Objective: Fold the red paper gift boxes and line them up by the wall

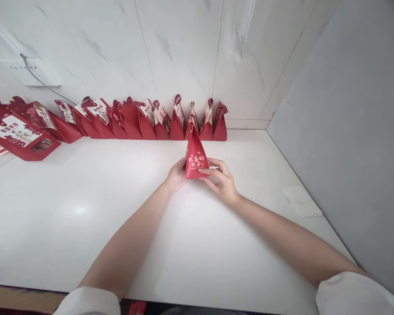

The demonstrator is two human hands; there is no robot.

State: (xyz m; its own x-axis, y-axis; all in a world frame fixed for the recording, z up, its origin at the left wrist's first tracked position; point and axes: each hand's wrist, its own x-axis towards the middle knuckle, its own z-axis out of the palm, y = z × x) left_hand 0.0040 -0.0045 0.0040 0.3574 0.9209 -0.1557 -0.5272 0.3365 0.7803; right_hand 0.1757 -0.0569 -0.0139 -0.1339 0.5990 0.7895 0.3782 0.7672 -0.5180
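A red gift box (195, 153), pointed at the top and printed with pale Chinese characters, is held upright between my two hands in front of the row of similar boxes. My left hand (177, 176) grips its left side, with the fingertips hidden behind the box. On the other side, my right hand (222, 180) holds the lower right edge, the fingers and thumb closed about the corner. Whether the box's base touches the white table (243, 262) I cannot tell.
Along the tiled wall (184, 48) stands a row of red gift boxes (131, 120) with ribbon loops. More boxes (22, 135) cluster at the left, below a wall socket (33, 72) with a grey cable. A pale flat sheet (302, 201) lies beside the grey panel (354, 131) at right.
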